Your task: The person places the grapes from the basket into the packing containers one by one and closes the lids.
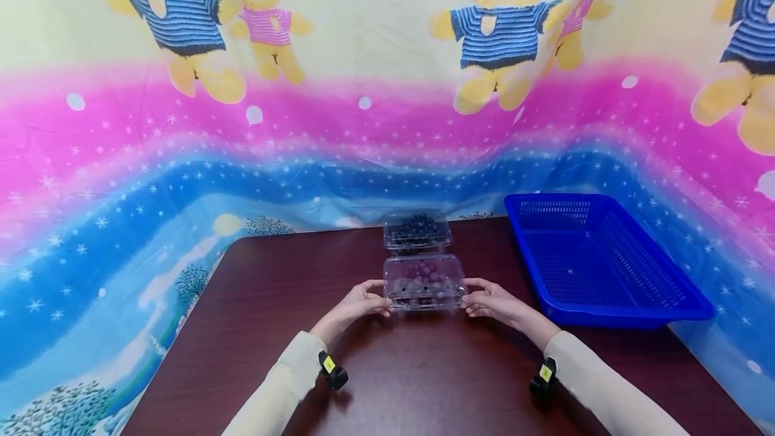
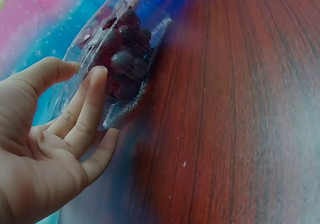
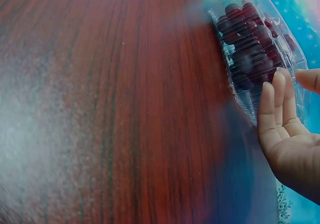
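Observation:
A clear plastic clamshell box of red grapes point(image 1: 424, 281) is held between both hands near the middle of the table. My left hand point(image 1: 362, 301) pinches its left end, thumb on the upper rim and fingers against the side, as the left wrist view shows with the hand point(image 2: 65, 129) close up. At the opposite end my right hand point(image 1: 499, 305) grips in the same way; the right wrist view has its fingers point(image 3: 272, 104) against the clear wall. The lid looks shut over the grapes point(image 3: 250, 44). Whether the box touches the table I cannot tell.
Just behind stands another clear box with dark, grape-like fruit point(image 1: 419, 231), near the table's back edge. A blue plastic basket point(image 1: 605, 318) with slotted walls sits at the right. A printed bear curtain point(image 1: 363, 120) hangs around the brown table point(image 1: 278, 274).

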Motion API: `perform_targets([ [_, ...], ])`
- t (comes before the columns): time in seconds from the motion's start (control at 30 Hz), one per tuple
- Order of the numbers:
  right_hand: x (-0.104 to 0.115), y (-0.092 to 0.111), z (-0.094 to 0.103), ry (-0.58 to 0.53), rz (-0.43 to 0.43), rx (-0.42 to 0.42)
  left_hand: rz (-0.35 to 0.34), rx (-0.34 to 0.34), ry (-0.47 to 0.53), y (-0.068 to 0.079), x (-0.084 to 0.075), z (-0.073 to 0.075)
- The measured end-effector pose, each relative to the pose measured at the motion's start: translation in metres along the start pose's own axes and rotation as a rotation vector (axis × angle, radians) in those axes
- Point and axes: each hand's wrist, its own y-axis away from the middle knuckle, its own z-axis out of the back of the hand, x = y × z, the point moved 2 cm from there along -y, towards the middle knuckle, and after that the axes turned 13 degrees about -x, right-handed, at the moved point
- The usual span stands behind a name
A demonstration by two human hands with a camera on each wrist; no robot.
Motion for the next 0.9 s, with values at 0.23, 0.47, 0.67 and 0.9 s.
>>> perform_targets([
  [0.23, 0.004, 0.003, -0.001, 0.023, -0.006, -0.007, -0.069, 0.000, -0.114, 0.001, -0.003, 0.003],
  [0.47, 0.004, 0.004, 0.000, 0.025, 0.005, 0.003, -0.090, 0.012, -0.125, 0.005, -0.009, 0.004],
  [0.67, 0.006, 0.004, 0.002, 0.109, 0.044, -0.012, -0.117, 0.002, -0.144, 0.016, -0.028, 0.002],
  [0.9, 0.010, 0.006, 0.002, 0.239, 0.094, -0.057, -0.153, -0.015, -0.185, 0.023, -0.035, 0.002],
])
